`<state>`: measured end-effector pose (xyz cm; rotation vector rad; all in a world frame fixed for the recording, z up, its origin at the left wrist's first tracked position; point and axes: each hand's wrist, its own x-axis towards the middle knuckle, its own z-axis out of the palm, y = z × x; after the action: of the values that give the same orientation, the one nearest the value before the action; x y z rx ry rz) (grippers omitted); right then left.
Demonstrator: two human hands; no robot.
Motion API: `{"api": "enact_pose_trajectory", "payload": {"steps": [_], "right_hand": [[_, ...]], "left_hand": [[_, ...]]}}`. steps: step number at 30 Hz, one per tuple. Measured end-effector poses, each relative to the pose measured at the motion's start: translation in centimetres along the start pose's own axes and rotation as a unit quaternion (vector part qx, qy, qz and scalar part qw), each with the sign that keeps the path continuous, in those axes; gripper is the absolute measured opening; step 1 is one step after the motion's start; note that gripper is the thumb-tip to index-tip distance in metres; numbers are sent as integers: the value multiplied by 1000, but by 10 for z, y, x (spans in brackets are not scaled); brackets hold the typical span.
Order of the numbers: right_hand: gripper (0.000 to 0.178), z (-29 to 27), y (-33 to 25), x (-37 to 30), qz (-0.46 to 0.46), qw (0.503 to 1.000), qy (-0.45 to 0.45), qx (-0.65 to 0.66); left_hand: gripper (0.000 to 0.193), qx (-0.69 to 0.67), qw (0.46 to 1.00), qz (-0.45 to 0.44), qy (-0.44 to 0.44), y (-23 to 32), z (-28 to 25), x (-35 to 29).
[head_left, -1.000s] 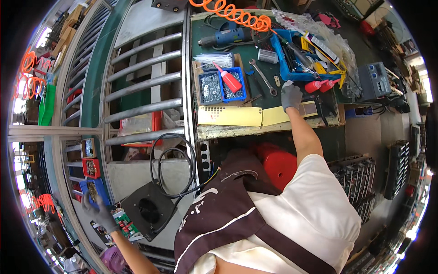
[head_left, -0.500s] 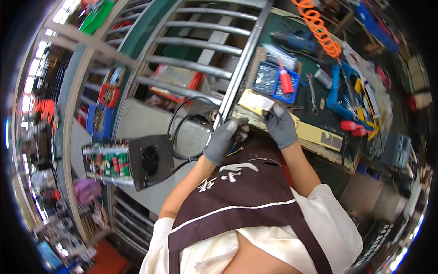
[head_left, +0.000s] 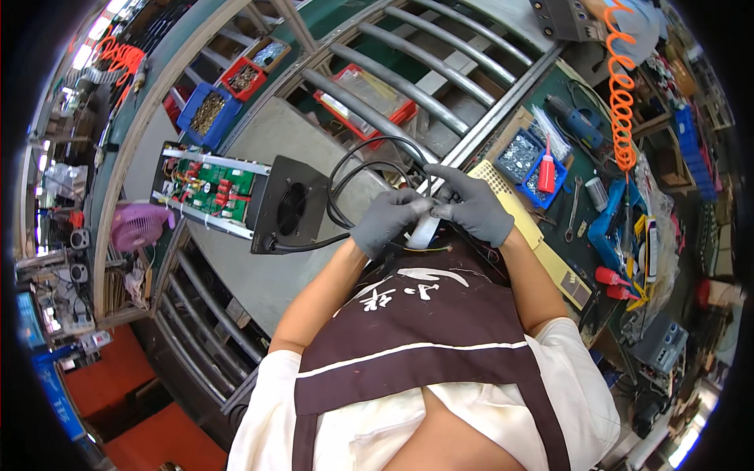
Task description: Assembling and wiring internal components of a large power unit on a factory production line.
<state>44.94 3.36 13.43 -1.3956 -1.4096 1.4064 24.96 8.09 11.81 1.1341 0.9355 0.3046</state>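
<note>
Both grey-gloved hands — left hand [head_left: 390, 220], right hand [head_left: 473, 206] — pinch a pale flat strip [head_left: 425, 231] beside the looped black cable [head_left: 369, 169]; open black electronics unit with green circuit board [head_left: 236, 192] lies left of the grip, cover not yet fitted.

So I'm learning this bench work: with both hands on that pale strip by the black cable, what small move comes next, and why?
Probably wrap the pale strip around the black cable: both gloved hands, left hand and right hand, pinch it right beside the cable's loops.
</note>
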Motion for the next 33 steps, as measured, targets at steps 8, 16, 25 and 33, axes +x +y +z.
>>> {"api": "enact_pose_trajectory", "payload": {"steps": [8, 16, 25, 33], "right_hand": [[64, 50, 5, 9, -51, 978, 87, 184], [24, 69, 7, 26, -98, 992, 47, 63], [18, 91, 11, 39, -196, 980, 22, -1], [19, 113, 2, 53, -266, 964, -13, -22]], "left_hand": [[24, -142, 967, 130, 166, -25, -9, -13], [21, -205, 941, 165, 213, -28, -19, -26], [17, -210, 937, 111, 256, -48, -32, -38], [12, -374, 864, 110, 319, -68, -40, -49]]}}
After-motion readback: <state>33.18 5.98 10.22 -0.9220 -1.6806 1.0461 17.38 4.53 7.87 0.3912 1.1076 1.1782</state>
